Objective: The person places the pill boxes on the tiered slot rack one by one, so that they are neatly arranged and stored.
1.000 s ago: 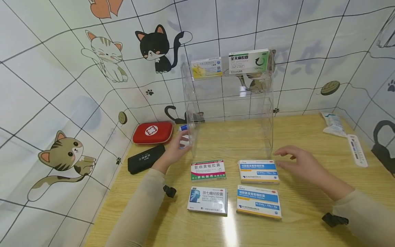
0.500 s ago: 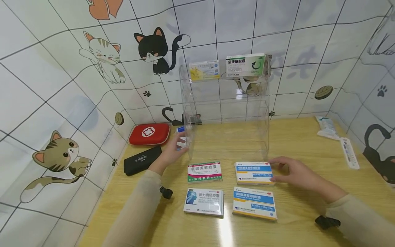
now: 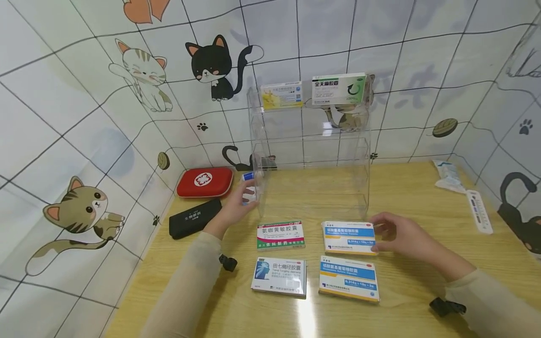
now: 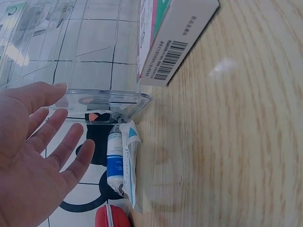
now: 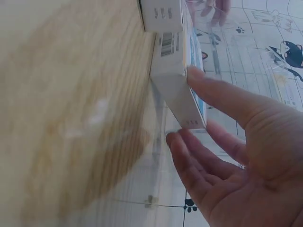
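Right hand (image 3: 401,234) closing on the blue-and-white box (image 3: 349,237) in the back row on the wooden table (image 3: 422,197), just in front of the clear acrylic rack (image 3: 310,150); thumb pressing on the box's top face and fingers (image 5: 199,175) curling under its right end, that end appearing to be tipping slightly off the table in the right wrist view; box sitting just in front of the rack's right front corner.

Left hand (image 3: 238,206) resting flat against the rack's left side wall, fingers (image 4: 57,137) straight and spread, gripping nothing; small blue-and-white tube (image 4: 115,163) lying in its wrapper just left of the rack's base, beside those fingers.

Lying in front of the rack: green-and-red box (image 3: 281,235) to the left of the gripped box; second blue-and-white box (image 3: 349,278) and white box with a blue head graphic (image 3: 279,276) forming a nearer row, farther out from the rack.

Standing on the rack's top shelf: yellow-and-white box (image 3: 282,95) at left, green-and-white box (image 3: 339,88) at right; lower shelves showing only the wall through them.

Lying left of the rack: red first-aid pouch (image 3: 204,182) against the wall, black case (image 3: 195,218) nearer the table edge.

Lying well to the right of the rack: sealed clear packet (image 3: 449,175) and white thermometer strip (image 3: 479,211); cat-patterned tiled wall (image 3: 84,117) rising behind the rack.
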The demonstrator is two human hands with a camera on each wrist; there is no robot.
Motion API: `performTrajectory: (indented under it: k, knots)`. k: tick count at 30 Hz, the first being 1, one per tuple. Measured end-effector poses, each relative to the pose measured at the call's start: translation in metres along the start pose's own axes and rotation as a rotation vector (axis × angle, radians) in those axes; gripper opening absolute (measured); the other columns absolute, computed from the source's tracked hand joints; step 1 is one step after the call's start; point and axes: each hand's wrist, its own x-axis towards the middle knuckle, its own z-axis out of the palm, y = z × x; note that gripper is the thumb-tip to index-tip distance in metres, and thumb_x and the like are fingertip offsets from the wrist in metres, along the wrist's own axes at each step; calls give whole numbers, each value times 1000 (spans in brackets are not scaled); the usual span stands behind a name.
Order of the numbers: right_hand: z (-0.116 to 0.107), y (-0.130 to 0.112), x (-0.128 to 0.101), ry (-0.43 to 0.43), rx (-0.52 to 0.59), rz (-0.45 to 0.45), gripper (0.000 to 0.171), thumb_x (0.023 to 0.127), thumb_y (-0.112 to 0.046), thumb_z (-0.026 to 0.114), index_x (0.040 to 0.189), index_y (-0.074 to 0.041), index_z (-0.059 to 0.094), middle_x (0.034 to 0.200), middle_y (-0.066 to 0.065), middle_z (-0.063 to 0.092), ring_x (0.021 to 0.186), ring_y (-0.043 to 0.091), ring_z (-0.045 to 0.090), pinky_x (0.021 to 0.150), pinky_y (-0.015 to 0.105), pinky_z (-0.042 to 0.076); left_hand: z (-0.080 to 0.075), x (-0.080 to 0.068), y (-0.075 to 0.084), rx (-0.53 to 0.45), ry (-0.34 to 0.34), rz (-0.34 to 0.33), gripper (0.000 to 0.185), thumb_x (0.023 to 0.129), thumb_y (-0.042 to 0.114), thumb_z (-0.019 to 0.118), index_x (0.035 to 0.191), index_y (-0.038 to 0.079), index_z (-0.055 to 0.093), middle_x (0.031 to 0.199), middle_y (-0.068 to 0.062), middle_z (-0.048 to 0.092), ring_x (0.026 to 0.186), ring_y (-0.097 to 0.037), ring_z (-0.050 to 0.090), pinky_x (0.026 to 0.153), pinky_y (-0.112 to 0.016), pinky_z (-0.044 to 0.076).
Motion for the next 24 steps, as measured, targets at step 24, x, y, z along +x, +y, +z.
performTrajectory:
  k: [24]
  knots:
    - [-13, -53, 12, 366, 60, -202, 19, 90, -12, 81, 106, -19, 74, 108, 1, 74, 92, -6, 68, 82, 7, 54, 0, -1, -3, -6, -2, 16, 67, 98, 10, 70, 156, 15, 38, 156, -9, 47, 133, -31, 53, 111, -54, 49]
